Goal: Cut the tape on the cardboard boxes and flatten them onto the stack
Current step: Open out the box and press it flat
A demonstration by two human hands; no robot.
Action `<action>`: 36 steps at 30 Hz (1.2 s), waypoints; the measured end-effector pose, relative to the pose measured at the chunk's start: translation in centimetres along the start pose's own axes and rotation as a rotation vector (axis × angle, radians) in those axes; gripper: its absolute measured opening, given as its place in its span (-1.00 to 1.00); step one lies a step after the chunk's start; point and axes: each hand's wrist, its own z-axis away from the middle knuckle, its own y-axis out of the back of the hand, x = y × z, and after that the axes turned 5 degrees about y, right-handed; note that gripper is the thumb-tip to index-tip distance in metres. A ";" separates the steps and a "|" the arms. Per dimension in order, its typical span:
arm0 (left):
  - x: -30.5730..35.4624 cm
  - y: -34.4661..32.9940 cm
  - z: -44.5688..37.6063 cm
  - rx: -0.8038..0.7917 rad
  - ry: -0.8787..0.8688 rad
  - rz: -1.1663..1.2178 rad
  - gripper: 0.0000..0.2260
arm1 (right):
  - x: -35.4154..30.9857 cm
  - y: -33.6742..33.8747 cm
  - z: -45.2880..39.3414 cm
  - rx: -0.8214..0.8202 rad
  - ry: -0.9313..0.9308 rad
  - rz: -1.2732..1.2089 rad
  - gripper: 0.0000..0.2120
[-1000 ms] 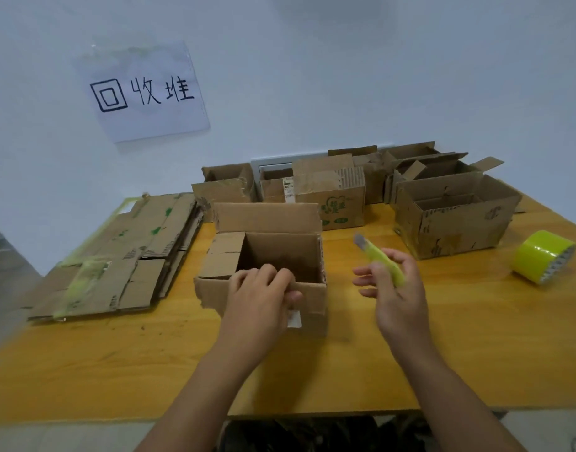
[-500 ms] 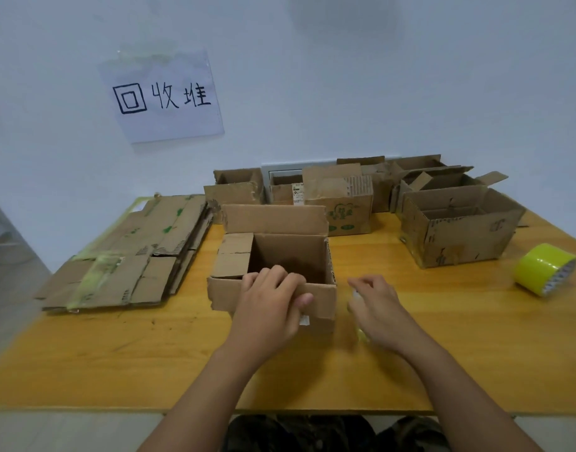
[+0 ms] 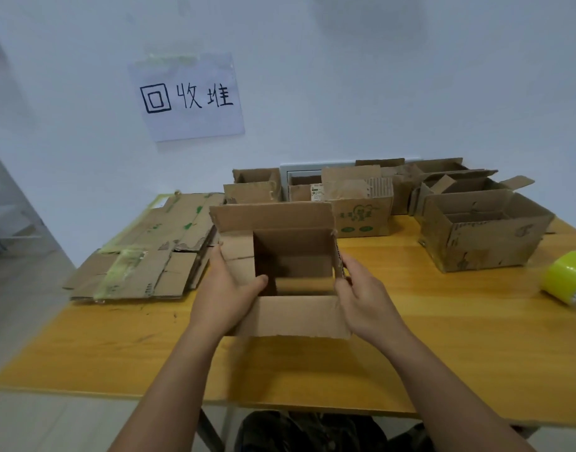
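While my left hand (image 3: 226, 296) grips the left wall of the open cardboard box (image 3: 293, 316), its fingers (image 3: 215, 259) curl round the outside and the thumb hooks over the rim into the opening; my right hand (image 3: 365, 300) clasps the right wall the same way, fingers bent against the cardboard. Held between both hands, the box sits above the near middle of the wooden counter (image 3: 443, 337) with its flaps spread, the far flap standing up and the near one folded toward me. Inside I see only bare brown walls and a shadowed bottom. To the left lies the stack of flattened boxes (image 3: 149, 252), streaked with yellow-green tape. Behind, against the wall, stand several more open boxes, one printed box (image 3: 360, 213) with green markings among them, and to the right a larger open box (image 3: 482, 236) with cardboard dividers inside. A roll of yellow-green tape (image 3: 568, 277) lies on its side near the right edge. A paper sign (image 3: 187, 96) with handwritten characters hangs on the wall above. Half a second ago my left hand rested on the near rim and my right hand was low on the counter beside the box; a second ago that hand held a yellow-green knife, which I cannot see now.
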 end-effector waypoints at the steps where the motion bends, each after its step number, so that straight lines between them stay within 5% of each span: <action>1: -0.2 -0.4 0.0 0.030 -0.033 0.040 -0.17 | 0.0 0.0 -0.2 0.033 0.027 -0.014 -0.54; 8: -2.9 0.0 -0.9 -0.194 0.032 0.794 -0.74 | 2.0 -0.1 -0.4 -0.044 0.025 -0.007 -0.46; 12: -5.7 0.3 -1.2 -0.237 0.241 1.236 -0.69 | 3.3 -1.1 0.4 -0.164 0.070 0.108 -0.38; 16: -7.5 1.1 -1.6 -0.314 0.257 1.412 -0.56 | 3.5 -2.1 0.7 -0.199 0.113 0.197 -0.35; 19: -8.0 1.3 -1.6 -0.317 0.345 1.404 -0.26 | 3.5 -2.5 0.7 -0.242 0.137 0.287 -0.37; 25: -9.5 1.5 -2.2 -0.103 0.539 1.277 -0.68 | 3.6 -3.4 0.8 -0.389 0.186 0.428 -0.41; 29: -10.3 1.4 -2.7 0.058 0.572 1.213 -0.71 | 4.0 -3.8 1.0 -0.515 0.140 0.436 -0.37; 36: -10.3 1.9 -3.2 0.266 0.391 0.445 -0.62 | 3.6 -4.4 0.8 -0.450 0.105 0.342 -0.52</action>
